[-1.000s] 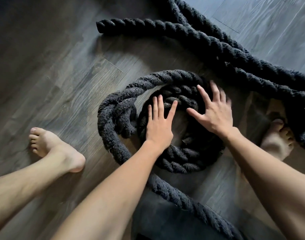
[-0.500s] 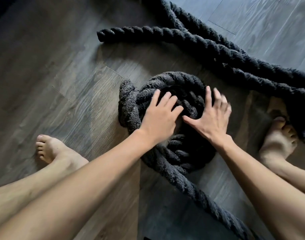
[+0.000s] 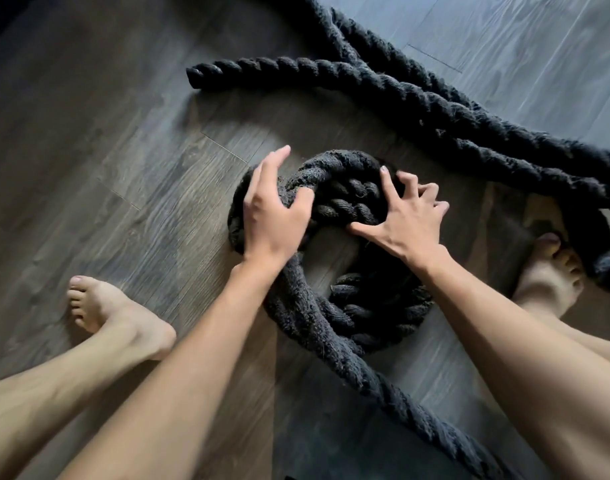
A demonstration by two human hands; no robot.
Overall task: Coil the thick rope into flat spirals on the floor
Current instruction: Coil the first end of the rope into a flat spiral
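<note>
The rope (image 3: 334, 162) sat in a rough ring on the wooden floor (image 3: 123, 150), right in the middle, between the two bare feet! The left hand (image 3: 272, 216) was clamped on the ring's outer turn at its left side, thumb hooked inside, fingers draped over the outside. The right hand (image 3: 404, 223) was spread wide on the ring's right side, fingers bent like claws with the tips pressing down and the thumb stretched across onto the inner turn. From the ring, one length ran off towards the bottom right. More lengths lay across the top right, and the loose end (image 3: 198, 72) rested well apart from the ring. The left foot (image 3: 116, 317) stood clear; the right foot (image 3: 546, 282) had rope against its toes.
</note>
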